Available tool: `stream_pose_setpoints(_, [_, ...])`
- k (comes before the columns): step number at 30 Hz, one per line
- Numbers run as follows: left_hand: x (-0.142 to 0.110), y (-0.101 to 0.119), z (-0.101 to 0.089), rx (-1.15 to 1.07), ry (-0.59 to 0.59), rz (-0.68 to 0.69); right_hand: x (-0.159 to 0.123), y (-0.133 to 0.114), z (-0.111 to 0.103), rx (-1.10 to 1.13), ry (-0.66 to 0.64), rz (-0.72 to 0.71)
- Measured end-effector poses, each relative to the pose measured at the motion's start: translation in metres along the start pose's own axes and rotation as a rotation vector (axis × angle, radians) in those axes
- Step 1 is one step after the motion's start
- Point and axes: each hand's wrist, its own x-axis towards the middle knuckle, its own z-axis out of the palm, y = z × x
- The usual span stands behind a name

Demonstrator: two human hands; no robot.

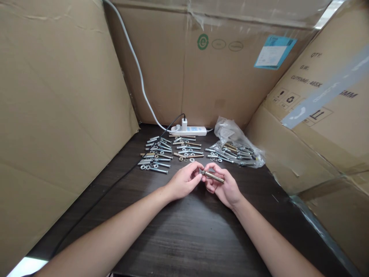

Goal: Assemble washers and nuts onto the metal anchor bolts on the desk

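My right hand (223,185) is closed around a brass-coloured anchor bolt (213,176), which lies across its fingers and points left. My left hand (184,180) pinches the bolt's left tip, where a small nut or washer sits. Both hands hover over the dark wooden table (184,231). Just beyond them lie rows of silver bolts, nuts and washers (157,156), with a middle group (187,148) beside it. What exactly the left fingertips grip is too small to make out.
A clear plastic bag (236,148) with more bolts lies at the right back. A white power strip (188,130) with a charger and a white cable (135,65) sits by the rear wall. Cardboard boxes (57,107) wall in the table on three sides. A black cord (95,204) runs left.
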Motion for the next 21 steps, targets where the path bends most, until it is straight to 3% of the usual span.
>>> stream_pose_setpoints(21, [0.0006,-0.0002,-0.0013,0.103,0.051,-0.021,0.0012,0.0042,-0.0034,-0.05,-0.015,-0.031])
